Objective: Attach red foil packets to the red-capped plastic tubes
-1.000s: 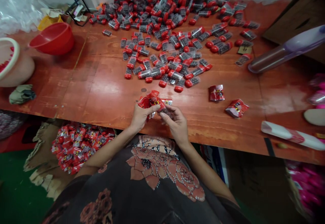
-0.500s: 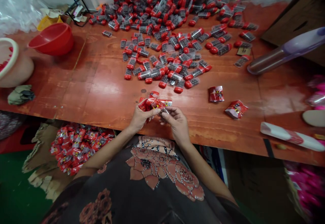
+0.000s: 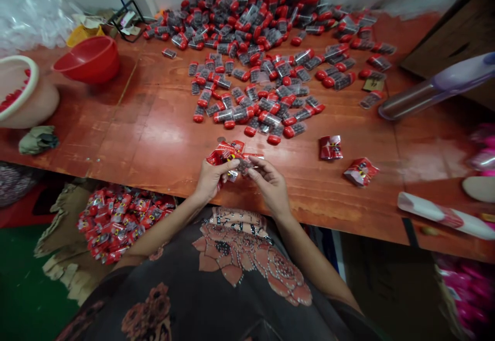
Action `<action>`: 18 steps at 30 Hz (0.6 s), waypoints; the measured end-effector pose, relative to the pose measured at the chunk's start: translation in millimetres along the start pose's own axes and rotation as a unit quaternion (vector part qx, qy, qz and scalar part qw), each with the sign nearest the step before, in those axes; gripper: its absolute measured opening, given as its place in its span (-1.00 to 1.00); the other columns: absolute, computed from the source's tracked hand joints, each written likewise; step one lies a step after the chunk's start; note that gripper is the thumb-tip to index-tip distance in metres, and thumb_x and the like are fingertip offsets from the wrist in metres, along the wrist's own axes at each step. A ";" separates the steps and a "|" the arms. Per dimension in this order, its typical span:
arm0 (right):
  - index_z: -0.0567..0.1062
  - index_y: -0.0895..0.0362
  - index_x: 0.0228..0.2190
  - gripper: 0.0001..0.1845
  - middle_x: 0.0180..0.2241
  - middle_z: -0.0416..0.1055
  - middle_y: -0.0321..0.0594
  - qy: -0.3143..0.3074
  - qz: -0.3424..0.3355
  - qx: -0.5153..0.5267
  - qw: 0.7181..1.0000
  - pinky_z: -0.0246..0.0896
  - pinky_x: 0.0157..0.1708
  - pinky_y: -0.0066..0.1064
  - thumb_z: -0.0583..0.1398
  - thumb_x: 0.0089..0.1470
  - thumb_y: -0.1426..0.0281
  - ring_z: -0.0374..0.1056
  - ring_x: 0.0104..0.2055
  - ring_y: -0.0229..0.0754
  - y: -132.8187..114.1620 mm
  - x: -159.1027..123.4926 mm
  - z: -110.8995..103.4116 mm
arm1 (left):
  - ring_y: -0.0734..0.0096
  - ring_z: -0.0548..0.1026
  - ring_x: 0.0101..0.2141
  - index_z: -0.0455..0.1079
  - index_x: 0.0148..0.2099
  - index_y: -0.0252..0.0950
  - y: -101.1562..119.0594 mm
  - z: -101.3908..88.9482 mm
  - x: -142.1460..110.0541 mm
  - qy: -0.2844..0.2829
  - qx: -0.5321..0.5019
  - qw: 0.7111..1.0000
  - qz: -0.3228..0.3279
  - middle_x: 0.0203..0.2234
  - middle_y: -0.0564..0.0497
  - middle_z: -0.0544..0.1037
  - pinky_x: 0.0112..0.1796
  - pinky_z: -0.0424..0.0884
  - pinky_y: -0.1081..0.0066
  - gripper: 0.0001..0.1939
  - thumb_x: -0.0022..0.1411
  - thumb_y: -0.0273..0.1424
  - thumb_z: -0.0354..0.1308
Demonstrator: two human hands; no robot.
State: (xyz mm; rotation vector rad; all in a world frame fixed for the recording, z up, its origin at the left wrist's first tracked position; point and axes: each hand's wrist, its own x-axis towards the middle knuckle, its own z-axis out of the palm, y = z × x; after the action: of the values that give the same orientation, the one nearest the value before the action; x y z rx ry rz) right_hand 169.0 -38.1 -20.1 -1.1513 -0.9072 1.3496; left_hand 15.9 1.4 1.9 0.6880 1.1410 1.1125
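Above the table's near edge, my left hand (image 3: 211,178) is closed around several red printed wrappers (image 3: 226,150), its thumb lying across them. Between the two hands shows a small clear container with dark pieces inside (image 3: 243,165); its far end is partly hidden by the fingers. My right hand (image 3: 271,182) pinches this container between thumb and fingertips, next to the wrappers. Beyond the hands lie many similar clear containers with red caps (image 3: 266,104), spread in front of a taller heap (image 3: 247,16). Two red wrapped pieces (image 3: 330,148) rest to the right.
On the left stand a red bowl (image 3: 87,63), a white bucket (image 3: 48,96) and a crumpled cloth (image 3: 37,140). A torn carton (image 3: 64,227) below the table holds red wrapped packs (image 3: 116,222). At right are a purple-handled tube (image 3: 417,96) and a white roll (image 3: 425,204).
The dark container between my hands shows more plainly now, and the red wrappers have shifted slightly in my left hand. The whole view has moved a little.
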 end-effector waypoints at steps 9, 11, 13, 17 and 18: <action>0.59 -0.01 -0.18 -0.71 -0.29 0.55 -0.29 0.033 0.044 0.044 0.998 0.44 -0.26 -0.25 0.33 -0.02 0.29 0.41 -0.39 -0.24 16.2 7.6 11.8 | 0.67 0.24 -0.70 0.47 -0.42 -0.35 -16.7 -1.2 -9.3 -0.001 0.015 0.999 -0.034 -0.64 0.12 0.45 -0.70 0.07 0.56 -0.71 -0.15 -0.32 0.46; 0.60 -0.02 -0.21 -0.73 -0.30 0.56 -0.30 0.031 0.051 0.055 0.997 0.43 -0.28 -0.27 0.34 -0.03 0.30 0.40 -0.41 -0.25 16.3 7.5 14.5 | 0.65 0.27 -0.69 0.48 -0.41 -0.36 -19.6 -0.5 -11.2 -0.012 0.017 0.999 -0.046 -0.64 0.09 0.46 -0.69 0.08 0.57 -0.71 -0.14 -0.31 0.46; 0.61 -0.02 -0.24 -0.75 -0.31 0.56 -0.31 0.031 0.056 0.065 0.996 0.42 -0.29 -0.30 0.35 -0.04 0.31 0.40 -0.40 -0.26 15.9 6.6 15.5 | 0.66 0.27 -0.69 0.47 -0.42 -0.35 -21.2 -0.9 -10.8 -0.010 0.009 0.999 -0.041 -0.64 0.11 0.46 -0.69 0.08 0.58 -0.71 -0.14 -0.31 0.46; 0.61 0.00 -0.28 -0.79 -0.34 0.55 -0.33 0.026 0.071 0.074 0.994 0.39 -0.34 -0.35 0.35 -0.05 0.31 0.39 -0.41 -0.28 20.0 7.3 12.8 | 0.70 0.18 -0.74 0.44 -0.45 -0.33 -23.4 -7.0 -5.4 0.014 0.006 1.000 -0.023 -0.67 0.17 0.42 -0.72 0.05 0.56 -0.71 -0.12 -0.29 0.46; 0.61 0.01 -0.28 -0.79 -0.33 0.55 -0.33 0.024 0.074 0.070 0.995 0.39 -0.34 -0.36 0.35 -0.05 0.30 0.39 -0.40 -0.27 22.3 8.7 11.4 | 0.70 0.17 -0.75 0.44 -0.45 -0.32 -22.9 -10.0 -4.1 0.018 0.009 1.000 -0.023 -0.69 0.17 0.40 -0.73 0.04 0.56 -0.71 -0.12 -0.29 0.46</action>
State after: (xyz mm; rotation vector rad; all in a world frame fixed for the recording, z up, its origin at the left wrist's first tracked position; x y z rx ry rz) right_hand 153.0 -31.1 -40.0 -1.1546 -0.6933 1.4745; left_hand 13.9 -11.2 -20.0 0.6547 1.1944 1.0801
